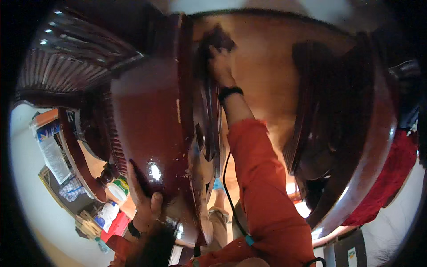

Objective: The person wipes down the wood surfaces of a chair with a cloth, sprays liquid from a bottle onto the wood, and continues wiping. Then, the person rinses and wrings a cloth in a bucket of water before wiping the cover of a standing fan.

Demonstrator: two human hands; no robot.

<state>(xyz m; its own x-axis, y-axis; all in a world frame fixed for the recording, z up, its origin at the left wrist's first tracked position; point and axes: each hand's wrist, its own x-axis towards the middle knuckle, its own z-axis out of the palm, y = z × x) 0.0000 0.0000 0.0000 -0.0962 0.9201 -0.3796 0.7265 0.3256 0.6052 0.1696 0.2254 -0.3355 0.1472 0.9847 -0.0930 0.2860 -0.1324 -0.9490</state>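
Note:
My right hand (221,66), with a black band at the wrist and an orange sleeve behind it, reaches far forward. Its fingers close on a dark cloth (219,37) beside the inner edge of a dark red wooden seat (147,111). Motion blurs the cloth, and part of it merges with the shadow. My left hand (144,207) lies at the near left edge of the glossy seat, thumb apart and a finger stretched along the wood. Nothing shows in that hand; its other fingers are hidden.
Brown floor (262,66) stretches between the seat and another dark wooden piece (342,107) on the right. A slatted wooden back (58,75) stands far left. Packages and a white-green tub (118,190) sit lower left. A red cloth (382,191) hangs at right; a black cable (227,191) runs beside my arm.

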